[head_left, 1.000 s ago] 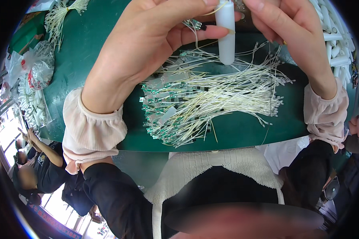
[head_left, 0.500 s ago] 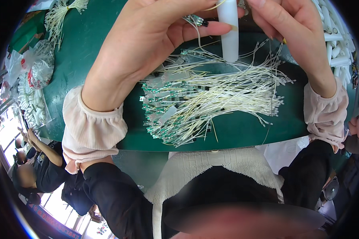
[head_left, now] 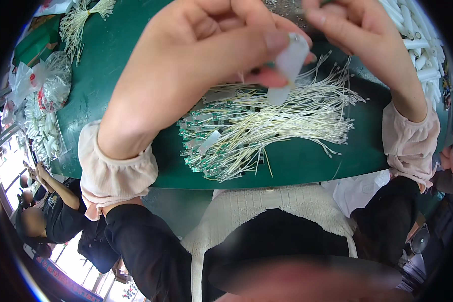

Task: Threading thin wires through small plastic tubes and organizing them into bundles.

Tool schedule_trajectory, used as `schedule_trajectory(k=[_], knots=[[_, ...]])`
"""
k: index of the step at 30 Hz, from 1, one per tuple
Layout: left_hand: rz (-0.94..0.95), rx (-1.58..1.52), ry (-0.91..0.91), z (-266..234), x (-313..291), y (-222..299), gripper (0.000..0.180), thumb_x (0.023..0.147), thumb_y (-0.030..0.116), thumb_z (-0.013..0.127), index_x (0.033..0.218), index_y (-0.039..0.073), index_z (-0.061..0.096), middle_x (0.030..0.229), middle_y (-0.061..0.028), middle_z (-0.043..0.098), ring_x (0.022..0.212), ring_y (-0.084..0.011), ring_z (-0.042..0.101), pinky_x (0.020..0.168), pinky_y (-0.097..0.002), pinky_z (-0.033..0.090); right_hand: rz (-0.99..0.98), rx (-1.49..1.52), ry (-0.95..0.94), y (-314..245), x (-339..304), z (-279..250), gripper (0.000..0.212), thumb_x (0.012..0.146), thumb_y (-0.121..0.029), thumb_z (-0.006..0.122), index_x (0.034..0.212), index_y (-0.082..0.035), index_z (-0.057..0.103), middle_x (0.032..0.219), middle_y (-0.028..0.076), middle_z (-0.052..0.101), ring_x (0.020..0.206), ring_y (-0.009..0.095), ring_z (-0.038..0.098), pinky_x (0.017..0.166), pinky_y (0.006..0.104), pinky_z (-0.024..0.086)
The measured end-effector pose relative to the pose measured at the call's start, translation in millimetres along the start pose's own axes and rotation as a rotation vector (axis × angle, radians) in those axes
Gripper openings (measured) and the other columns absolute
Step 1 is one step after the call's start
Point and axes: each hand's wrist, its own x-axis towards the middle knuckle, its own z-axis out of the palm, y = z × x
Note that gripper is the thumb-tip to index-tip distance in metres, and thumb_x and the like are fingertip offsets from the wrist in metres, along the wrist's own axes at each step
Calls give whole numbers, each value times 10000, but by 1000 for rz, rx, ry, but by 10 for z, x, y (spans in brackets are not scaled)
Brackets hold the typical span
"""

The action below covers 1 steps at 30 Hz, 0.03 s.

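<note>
My left hand [head_left: 226, 43] is closed around a white plastic tube [head_left: 292, 58], which leans with its lower end over the pile. Part of the tube is hidden by the fingers. My right hand [head_left: 347, 22] is beside it at the upper right, fingers bent and drawn together; whatever they may hold is too small or hidden to make out. Under both hands lies a pile of thin white and yellow wires [head_left: 282, 123] with small green circuit boards [head_left: 201, 143] at their left ends.
Small metal bits lie on a grey surface [head_left: 287, 7] beyond my hands. White tubes [head_left: 418, 50] are heaped at the right. At the far left are a tied wire bundle [head_left: 83, 22], a clear plastic bag [head_left: 55, 83] and more white pieces. Another person [head_left: 50, 211] sits at the left.
The white tube has gone from upright to tilted as my left hand turned over it. The circuit board and wire seen at my left fingers no longer show. My right hand has shifted slightly.
</note>
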Motion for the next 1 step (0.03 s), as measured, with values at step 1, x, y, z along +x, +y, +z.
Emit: schedule_trajectory(k=[1], knots=[[90, -4, -113, 16, -24, -66, 92, 1010, 35, 629, 1025, -24, 560, 1288, -313, 626, 1107, -296, 702, 896, -407, 620, -74, -81, -31, 156, 29, 146, 226, 1062, -153, 586, 1235, -14, 543, 832, 24, 649, 726, 82, 609, 638, 203, 476]])
